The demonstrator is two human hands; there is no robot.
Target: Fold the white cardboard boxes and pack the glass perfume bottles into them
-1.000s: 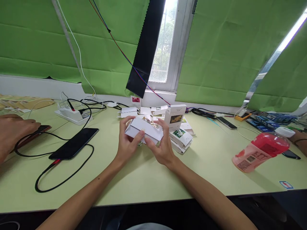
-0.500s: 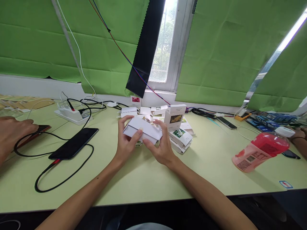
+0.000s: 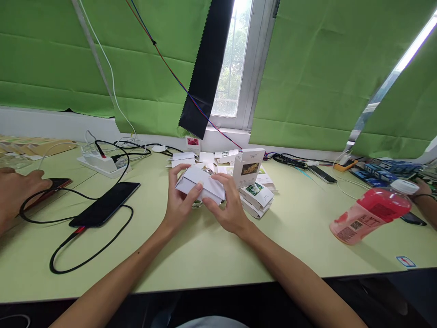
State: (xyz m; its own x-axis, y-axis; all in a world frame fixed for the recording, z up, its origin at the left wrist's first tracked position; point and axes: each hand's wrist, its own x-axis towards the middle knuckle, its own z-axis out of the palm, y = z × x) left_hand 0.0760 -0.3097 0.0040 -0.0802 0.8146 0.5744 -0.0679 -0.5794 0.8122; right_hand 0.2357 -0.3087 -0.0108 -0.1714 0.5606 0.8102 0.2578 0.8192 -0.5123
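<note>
I see both hands up over the table (image 3: pixel 211 255), gripping one small white carton (image 3: pixel 201 186) between them. Left hand (image 3: pixel 179 202) wraps its left end, thumb on the front face, fingers behind. Right hand (image 3: pixel 229 207) clamps the right end, fingers curled over the top edge. The carton is tilted, lifted clear of the table, something gold showing at its top. Just behind the right hand stands an upright white pack (image 3: pixel 248 167), and beside it a loose stack of flat printed cartons (image 3: pixel 256 197). Well off to the left of the left hand lies a black phone (image 3: pixel 105 204) on a black cable (image 3: pixel 85 255), with a co-worker's hand (image 3: pixel 15 193) beyond it. Far right of my right hand is a tilted red bottle (image 3: pixel 370 212).
</note>
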